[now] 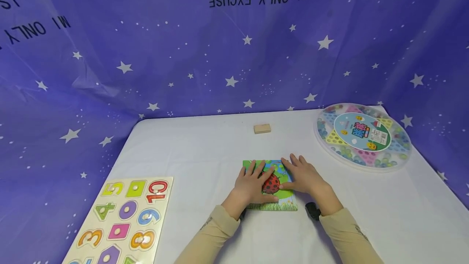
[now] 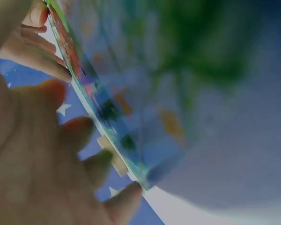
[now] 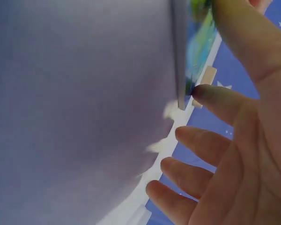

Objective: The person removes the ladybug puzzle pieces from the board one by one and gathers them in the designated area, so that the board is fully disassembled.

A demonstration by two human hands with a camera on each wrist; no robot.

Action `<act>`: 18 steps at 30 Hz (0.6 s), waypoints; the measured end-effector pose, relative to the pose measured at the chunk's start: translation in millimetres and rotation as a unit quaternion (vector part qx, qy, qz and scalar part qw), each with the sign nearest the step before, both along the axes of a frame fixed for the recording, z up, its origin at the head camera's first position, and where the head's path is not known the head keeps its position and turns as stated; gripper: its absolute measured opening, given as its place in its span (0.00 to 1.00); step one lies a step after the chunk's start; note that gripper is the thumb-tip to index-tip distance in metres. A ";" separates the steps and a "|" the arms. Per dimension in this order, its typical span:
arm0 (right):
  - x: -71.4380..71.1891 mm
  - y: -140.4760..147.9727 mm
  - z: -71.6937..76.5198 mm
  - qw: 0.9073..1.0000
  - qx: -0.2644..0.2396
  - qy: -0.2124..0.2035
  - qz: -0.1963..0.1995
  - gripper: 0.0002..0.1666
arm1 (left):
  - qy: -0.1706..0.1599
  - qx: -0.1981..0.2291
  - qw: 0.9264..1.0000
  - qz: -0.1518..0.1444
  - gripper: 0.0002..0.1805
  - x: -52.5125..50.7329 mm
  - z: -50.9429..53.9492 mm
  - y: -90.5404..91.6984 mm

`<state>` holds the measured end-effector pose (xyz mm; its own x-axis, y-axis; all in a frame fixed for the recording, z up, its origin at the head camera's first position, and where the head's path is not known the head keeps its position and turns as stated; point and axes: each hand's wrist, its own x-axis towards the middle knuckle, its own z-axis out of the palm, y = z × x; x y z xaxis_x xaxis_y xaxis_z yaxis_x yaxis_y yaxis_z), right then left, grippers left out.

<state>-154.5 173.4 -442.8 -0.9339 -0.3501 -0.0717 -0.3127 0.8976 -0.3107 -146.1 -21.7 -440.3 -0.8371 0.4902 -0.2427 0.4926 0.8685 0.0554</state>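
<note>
A thin square picture board (image 1: 287, 206) with a red ladybug on green lies on the white table. My left hand (image 1: 250, 186) rests over its left part, fingers spread across the picture. At the board's right side is my right hand (image 1: 307, 177), its thumb over the picture near the ladybug and its index fingertip at the upper right corner. In the right wrist view, the board's edge (image 3: 179, 56) shows beside the index finger, while the other fingers (image 3: 180, 176) stay spread apart from it. The left wrist view shows the board's surface (image 2: 131, 112) close up and blurred.
A small wooden block (image 1: 261, 128) lies beyond the board. To the left is a number-and-shape peg puzzle (image 1: 166, 199); at the far right sits a round marble game box (image 1: 362, 133). A purple star-patterned cloth (image 1: 205, 64) hangs behind the table.
</note>
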 end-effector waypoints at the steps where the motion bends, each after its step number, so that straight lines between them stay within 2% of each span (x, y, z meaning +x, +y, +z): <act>1: -0.8 -0.2 0.0 1.000 0.001 -0.006 -0.001 0.51 | -0.007 -0.007 1.000 0.002 0.48 -0.6 -0.2 1.6; 4: -2.4 0.6 -0.3 1.000 -0.014 -0.015 -0.003 0.51 | -0.022 -0.017 1.000 0.010 0.47 -1.1 0.9 3.7; 6: -3.0 1.5 -0.4 0.999 -0.032 -0.009 -0.002 0.49 | -0.020 -0.017 1.000 0.014 0.47 -1.5 1.0 3.7; 10: -3.8 2.9 -1.1 0.998 -0.058 0.004 0.003 0.46 | -0.023 -0.001 1.000 0.017 0.48 -2.0 0.5 2.9; 18: -2.1 3.0 -6.0 0.997 -0.082 -0.008 -0.005 0.46 | -0.032 0.029 0.999 0.017 0.48 -0.4 -1.0 0.9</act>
